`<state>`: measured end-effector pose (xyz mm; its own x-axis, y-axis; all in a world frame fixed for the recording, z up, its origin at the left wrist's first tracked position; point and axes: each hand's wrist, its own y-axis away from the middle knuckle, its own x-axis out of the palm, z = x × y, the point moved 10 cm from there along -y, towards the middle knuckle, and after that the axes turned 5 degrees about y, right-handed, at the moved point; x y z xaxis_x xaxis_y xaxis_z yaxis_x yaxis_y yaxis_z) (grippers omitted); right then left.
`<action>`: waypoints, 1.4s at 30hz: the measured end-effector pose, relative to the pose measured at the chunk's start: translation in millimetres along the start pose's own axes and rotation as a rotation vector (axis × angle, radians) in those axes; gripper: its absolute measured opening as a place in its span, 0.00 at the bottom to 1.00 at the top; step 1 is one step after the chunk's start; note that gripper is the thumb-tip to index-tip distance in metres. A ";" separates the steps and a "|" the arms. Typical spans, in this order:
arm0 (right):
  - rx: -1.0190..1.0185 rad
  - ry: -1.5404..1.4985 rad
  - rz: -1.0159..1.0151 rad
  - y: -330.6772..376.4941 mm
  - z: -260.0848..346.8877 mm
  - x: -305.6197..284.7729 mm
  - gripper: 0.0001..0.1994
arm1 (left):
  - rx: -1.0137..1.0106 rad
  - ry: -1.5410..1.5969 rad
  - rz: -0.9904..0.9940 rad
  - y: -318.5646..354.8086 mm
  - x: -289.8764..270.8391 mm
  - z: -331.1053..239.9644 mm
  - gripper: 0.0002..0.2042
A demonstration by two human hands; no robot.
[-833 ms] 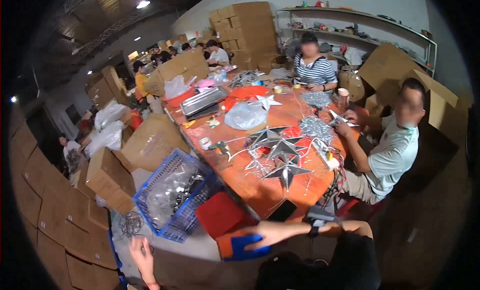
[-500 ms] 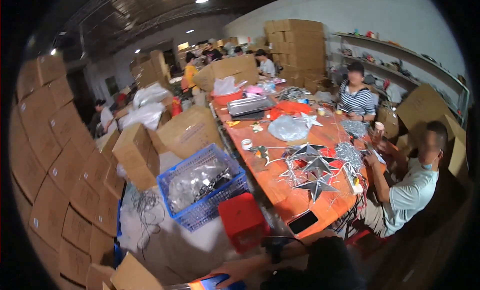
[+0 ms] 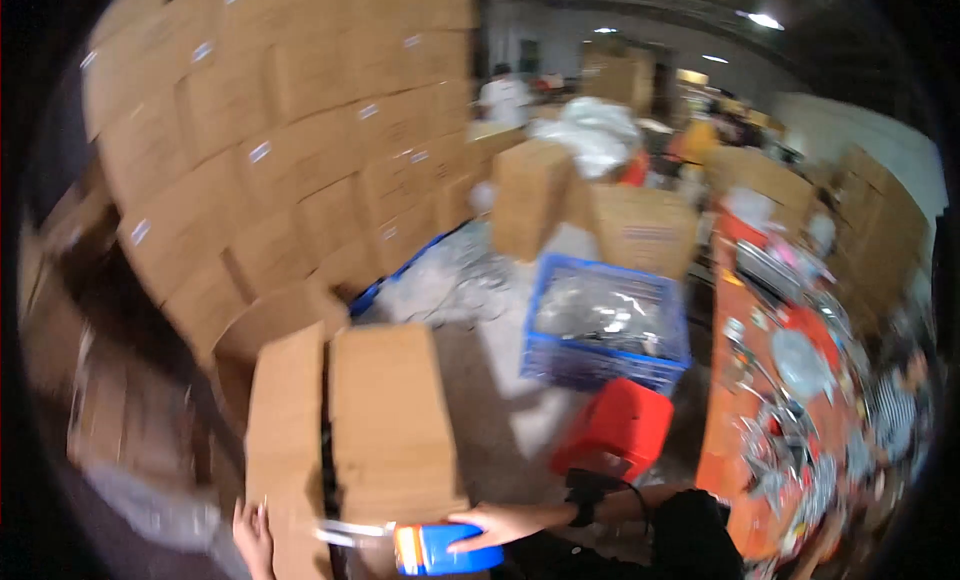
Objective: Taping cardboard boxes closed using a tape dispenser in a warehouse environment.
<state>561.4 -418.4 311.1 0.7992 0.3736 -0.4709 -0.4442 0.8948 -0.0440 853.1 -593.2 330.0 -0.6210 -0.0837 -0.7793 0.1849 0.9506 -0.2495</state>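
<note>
My hands are apart, both low in view. R hand (image 3: 495,528) is clamped on what looks like a tape gun (image 3: 450,554), blue body w/ an orange end, over the near end of a cardboard box (image 3: 395,420). A shiny strip (image 3: 352,532) sticks out L from the gun, across the near end of the dark slit btwn the box's two top flaps; too blurry to tell if it's stuck down. L hand (image 3: 254,535) is at the box's L side, fingers up by the L flap's edge; can't tell if it's gripping or just resting. Dark band (image 3: 586,495) on my R wrist.

Past the box, thin wires (image 3: 480,275) lie loose on the floor (image 3: 470,380), nr a tall stack of closed boxes (image 3: 300,150). To the R: blue crate (image 3: 600,368) w/ clear plastic bags (image 3: 600,305) in it, & a red stool (image 3: 615,425) just on the near side of it. Further R is the orange desk (image 3: 716,430), w/ a see-thru bag (image 3: 800,362), a pile of silver bits (image 3: 785,430) & a red tub (image 3: 740,230), all pretty blurred. Co-worker in a striped top (image 3: 893,410) is at the desk's far side; another person in white (image 3: 505,98) is way back.
</note>
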 end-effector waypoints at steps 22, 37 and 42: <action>0.198 -0.321 0.204 -164.9 -85.0 54.5 0.11 | -0.355 -0.318 -0.107 -21.7 48.7 182.5 0.12; 0.582 -0.178 0.203 -235.1 -109.9 113.0 0.11 | -0.717 0.050 0.027 -28.4 133.0 329.6 0.14; 0.526 -0.108 0.143 -241.8 -110.1 103.8 0.15 | -0.619 0.102 -0.190 -36.8 97.0 321.3 0.13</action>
<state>707.2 -623.0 175.9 0.7950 0.4982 -0.3461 -0.3108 0.8245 0.4729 1030.8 -732.4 78.9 -0.6748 -0.2670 -0.6880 -0.3887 0.9211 0.0237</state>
